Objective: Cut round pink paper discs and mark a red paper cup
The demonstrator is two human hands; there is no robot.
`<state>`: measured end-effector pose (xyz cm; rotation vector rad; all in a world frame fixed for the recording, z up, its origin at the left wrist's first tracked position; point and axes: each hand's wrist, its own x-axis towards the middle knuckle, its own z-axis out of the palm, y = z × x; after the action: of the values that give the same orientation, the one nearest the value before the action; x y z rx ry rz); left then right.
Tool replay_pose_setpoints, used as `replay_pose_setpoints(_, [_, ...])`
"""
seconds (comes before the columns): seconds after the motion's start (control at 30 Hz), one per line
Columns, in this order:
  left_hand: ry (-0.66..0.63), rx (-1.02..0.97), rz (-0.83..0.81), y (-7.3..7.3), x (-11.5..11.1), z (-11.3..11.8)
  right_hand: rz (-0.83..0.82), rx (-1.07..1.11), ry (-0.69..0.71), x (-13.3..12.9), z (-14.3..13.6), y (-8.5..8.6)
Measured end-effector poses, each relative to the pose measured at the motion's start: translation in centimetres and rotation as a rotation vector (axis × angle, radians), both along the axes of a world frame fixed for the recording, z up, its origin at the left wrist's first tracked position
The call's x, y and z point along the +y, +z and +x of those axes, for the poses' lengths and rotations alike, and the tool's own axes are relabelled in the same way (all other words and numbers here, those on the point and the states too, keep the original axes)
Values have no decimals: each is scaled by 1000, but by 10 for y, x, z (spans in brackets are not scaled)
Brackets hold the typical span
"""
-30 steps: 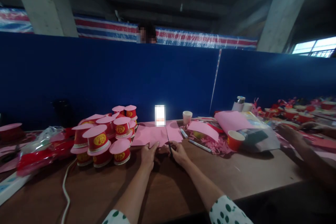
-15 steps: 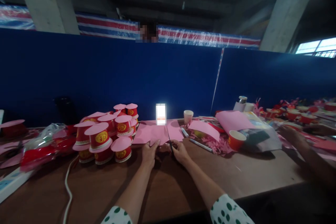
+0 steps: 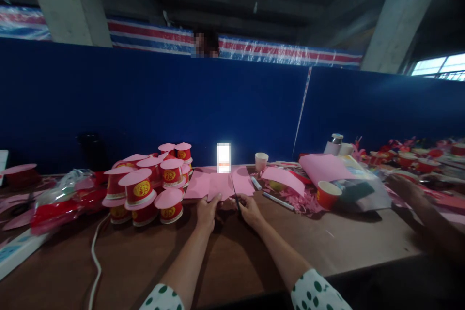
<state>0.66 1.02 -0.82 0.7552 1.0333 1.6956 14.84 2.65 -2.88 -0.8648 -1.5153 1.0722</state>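
Observation:
My left hand (image 3: 207, 214) is closed on the near edge of a pink paper sheet (image 3: 220, 186), thumb on top. My right hand (image 3: 250, 210) is wrapped round dark scissors (image 3: 238, 201). Their thin blades point away from me, at the right side of the held sheet. More pink paper (image 3: 242, 181) lies flat behind and beside it. Left of my hands stand stacked red paper cups (image 3: 140, 190), upside down, with gold emblems and pink paper discs on top. The scissors' handles are mostly hidden by my fingers.
To the right lie a glue stick or marker (image 3: 256, 183), a pale pen (image 3: 278, 201), pink shreds (image 3: 307, 202) and an upright red cup (image 3: 328, 195). A white cable (image 3: 95, 252) and a power strip (image 3: 22, 252) are at left. Another person's hand (image 3: 401, 189) is at far right.
The scissors have tilted slightly, and their blades show a little more to the left. Both hands stay nearly in place. The whole view has shifted very slightly.

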Motion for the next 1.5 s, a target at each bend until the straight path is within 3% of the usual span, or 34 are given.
replay_pose_setpoints(1.5, [5,-26,-22,8,-5,1,-56,32,-1,-3,0,6])
